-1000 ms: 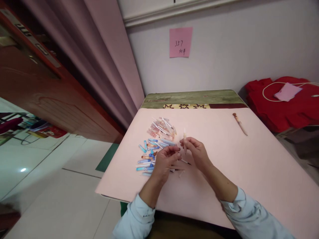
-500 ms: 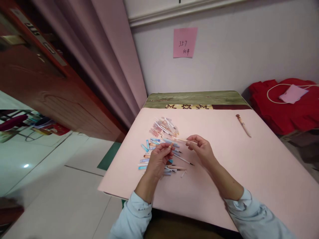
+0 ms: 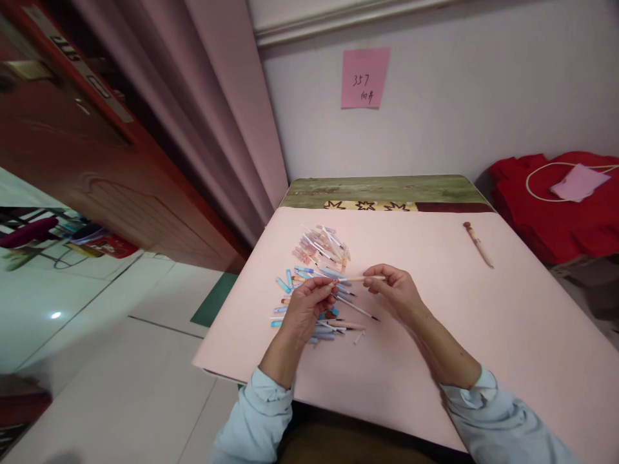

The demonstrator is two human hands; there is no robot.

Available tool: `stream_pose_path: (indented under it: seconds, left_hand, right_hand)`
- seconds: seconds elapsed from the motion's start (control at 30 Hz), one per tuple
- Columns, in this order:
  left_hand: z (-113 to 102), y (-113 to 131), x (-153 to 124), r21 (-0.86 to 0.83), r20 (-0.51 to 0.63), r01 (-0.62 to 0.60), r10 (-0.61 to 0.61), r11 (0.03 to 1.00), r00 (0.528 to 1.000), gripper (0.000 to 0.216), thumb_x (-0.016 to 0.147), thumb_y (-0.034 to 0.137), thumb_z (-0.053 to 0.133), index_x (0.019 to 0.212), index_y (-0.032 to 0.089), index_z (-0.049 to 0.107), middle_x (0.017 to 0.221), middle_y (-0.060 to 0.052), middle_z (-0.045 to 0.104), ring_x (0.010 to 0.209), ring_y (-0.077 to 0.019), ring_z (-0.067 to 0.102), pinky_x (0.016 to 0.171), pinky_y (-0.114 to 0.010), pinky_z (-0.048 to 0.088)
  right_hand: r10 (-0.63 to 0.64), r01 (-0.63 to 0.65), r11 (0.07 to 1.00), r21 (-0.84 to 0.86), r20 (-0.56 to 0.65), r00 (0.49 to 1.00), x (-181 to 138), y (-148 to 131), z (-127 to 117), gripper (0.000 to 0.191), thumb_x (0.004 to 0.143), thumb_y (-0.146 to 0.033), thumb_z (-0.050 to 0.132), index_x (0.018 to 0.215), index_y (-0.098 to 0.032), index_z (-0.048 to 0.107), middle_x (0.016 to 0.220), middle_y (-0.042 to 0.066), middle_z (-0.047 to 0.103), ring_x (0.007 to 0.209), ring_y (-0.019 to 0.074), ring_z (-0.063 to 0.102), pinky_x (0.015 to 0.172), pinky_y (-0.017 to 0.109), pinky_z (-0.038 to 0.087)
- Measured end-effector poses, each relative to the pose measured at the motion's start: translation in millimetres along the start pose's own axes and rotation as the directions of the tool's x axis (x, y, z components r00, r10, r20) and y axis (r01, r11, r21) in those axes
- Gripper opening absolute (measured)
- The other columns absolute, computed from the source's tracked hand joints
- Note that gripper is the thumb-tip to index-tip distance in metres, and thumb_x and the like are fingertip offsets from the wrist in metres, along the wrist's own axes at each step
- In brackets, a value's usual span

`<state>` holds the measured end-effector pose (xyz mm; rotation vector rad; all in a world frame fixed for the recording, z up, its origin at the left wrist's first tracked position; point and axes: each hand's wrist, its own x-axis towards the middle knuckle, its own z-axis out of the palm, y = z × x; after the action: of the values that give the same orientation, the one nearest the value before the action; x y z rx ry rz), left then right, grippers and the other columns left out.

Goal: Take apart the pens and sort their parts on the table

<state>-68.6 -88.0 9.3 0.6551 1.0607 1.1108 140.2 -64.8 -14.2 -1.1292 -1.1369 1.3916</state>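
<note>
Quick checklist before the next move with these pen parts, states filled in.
1. Right hand has the pale barrel: ok, pinched between thumb and fingers.
2. Left hand has the small piece: ok, at its fingertips, by the barrel's left end.
3. Barrel and small piece joined: cannot tell, too small and partly covered.
4. View under left hand unobstructed: not ok, it overlaps blue pieces.
5. Brown-topped pen apart from loose parts: ok, alone at right.

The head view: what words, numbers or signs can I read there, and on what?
"357", handwritten on the pink note on the wall.
Two handwritten characters below it: too small to read surely.
Red container: pale marks, too blurred to read.
Held pen barrel: any print too small to read.
</note>
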Motion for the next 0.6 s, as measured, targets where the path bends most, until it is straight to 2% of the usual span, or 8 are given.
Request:
stream_pose_path:
  seconds: [0.1, 0.27, 0.47, 0.6]
  left_hand:
    - [-0.4, 2.3, 0.0, 0.031, -0.005, -0.017, 0.017, 0.999, 1.000, 0.037, 0.065, 0.030, 0.083, 0.093, 0.013, 0.065, 0.077, -0.005, 0.070, 0.055, -0.0100, 0.060, 0.048, -0.020, 0.048]
    - [4.9, 2.0, 3.6, 0.006, -0.060, -0.042, 0.042, 0.999, 0.997, 0.036, 0.063, 0.032, 0.084, 0.085, 0.014, 0.060, 0.069, -0.002, 0.068, 0.054, -0.0106, 0.061, 0.050, -0.021, 0.050]
    - [29.9, -2.6, 20.8, -0.187, -0.183, -0.133, 0.098, 0.973, 0.978, 0.034, 0.062, 0.028, 0.085, 0.081, 0.015, 0.060, 0.068, 0.004, 0.063, 0.057, -0.0061, 0.060, 0.054, -0.017, 0.050]
    - [48.1, -8.0, 35.4, -0.287, -0.178, -0.120, 0.070, 0.950, 0.982, 0.036, 0.063, 0.029, 0.085, 0.086, 0.015, 0.060, 0.074, 0.001, 0.066, 0.062, -0.0091, 0.064, 0.058, -0.021, 0.053]
  right_hand:
    - [0.004, -0.003, 0.999, -0.047, 0.025, 1.000, 0.8, 1.2, -3.3, 0.031, 0.067, -0.042, 0.080, 0.085, -0.018, 0.072, 0.065, 0.001, 0.065, 0.056, 0.0128, 0.054, 0.053, 0.026, 0.043]
    - [-0.019, 0.021, 0.997, -0.077, 0.025, 1.000, -0.2, 4.3, -1.1, 0.030, 0.069, -0.042, 0.079, 0.086, -0.018, 0.071, 0.062, 0.000, 0.062, 0.055, 0.0128, 0.052, 0.052, 0.026, 0.042]
    - [-0.091, 0.085, 0.995, -0.049, -0.132, 0.987, -1.8, 12.6, 8.6, 0.035, 0.070, -0.046, 0.079, 0.092, -0.021, 0.069, 0.068, 0.000, 0.064, 0.058, 0.0146, 0.055, 0.055, 0.027, 0.044]
    - [-0.154, 0.148, 0.988, -0.046, -0.211, 0.965, 0.0, 13.5, 9.5, 0.035, 0.069, -0.045, 0.079, 0.092, -0.021, 0.067, 0.082, 0.003, 0.068, 0.064, 0.0161, 0.057, 0.058, 0.029, 0.045]
